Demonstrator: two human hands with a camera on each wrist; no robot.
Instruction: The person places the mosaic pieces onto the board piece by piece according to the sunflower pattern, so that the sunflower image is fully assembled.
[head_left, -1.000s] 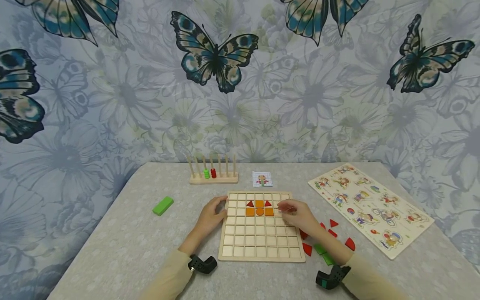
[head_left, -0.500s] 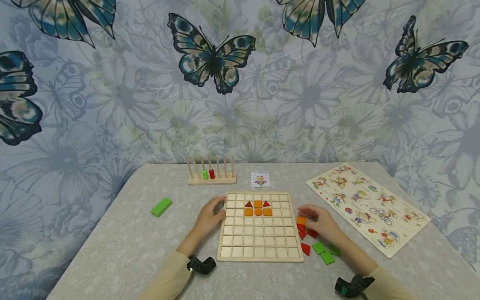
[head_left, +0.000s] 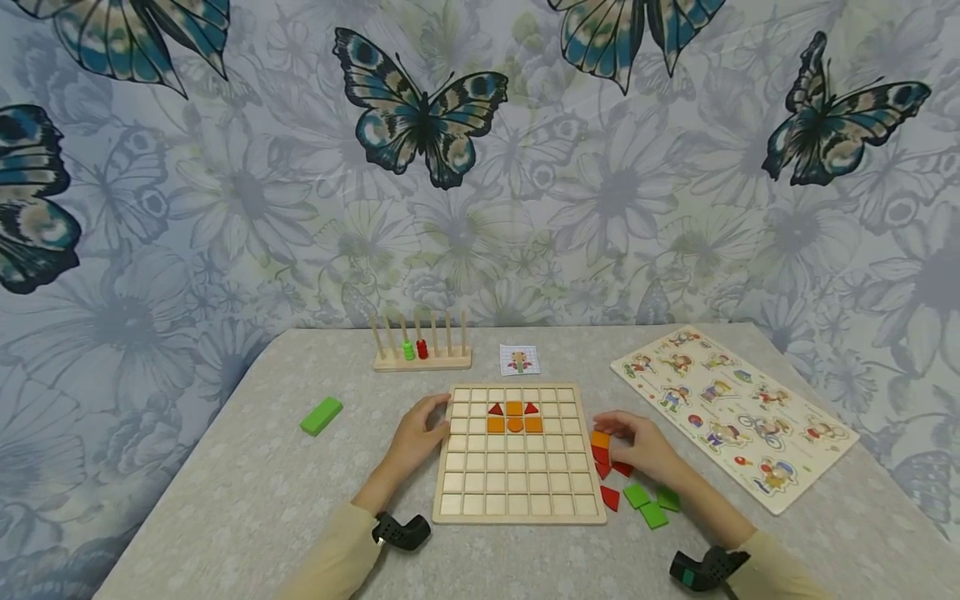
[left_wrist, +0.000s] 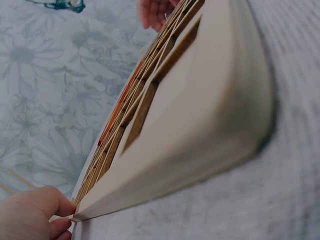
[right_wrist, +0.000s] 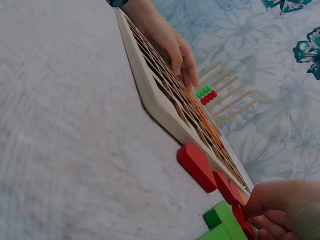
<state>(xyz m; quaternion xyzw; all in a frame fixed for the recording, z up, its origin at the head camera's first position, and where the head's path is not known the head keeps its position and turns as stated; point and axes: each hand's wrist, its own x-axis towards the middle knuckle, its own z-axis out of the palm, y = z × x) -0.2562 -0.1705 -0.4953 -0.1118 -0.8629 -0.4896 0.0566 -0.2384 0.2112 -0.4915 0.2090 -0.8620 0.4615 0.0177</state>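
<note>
A wooden grid board (head_left: 517,475) lies flat on the table. Set in its upper cells are red triangles (head_left: 531,408) beside an orange square tile (head_left: 513,408), with an orange round tile (head_left: 515,425) flanked by two more orange squares below. My left hand (head_left: 416,433) grips the board's left edge near the far corner, thumb against the side. At the board's right side my right hand (head_left: 641,446) has bent fingers over loose tiles, around an orange square (head_left: 600,439) above red pieces (head_left: 602,457). I cannot tell whether it pinches one.
Green tiles (head_left: 654,516) and a red piece (head_left: 610,498) lie nearer me. Behind the board stand a peg rack (head_left: 423,362) with green and red beads and a pattern card (head_left: 519,360). A picture puzzle board (head_left: 738,417) is at right, a green block (head_left: 321,416) at left.
My right hand has moved from over the board's right cells to the loose tiles beside it, then stayed there. My left hand keeps its place on the board edge.
</note>
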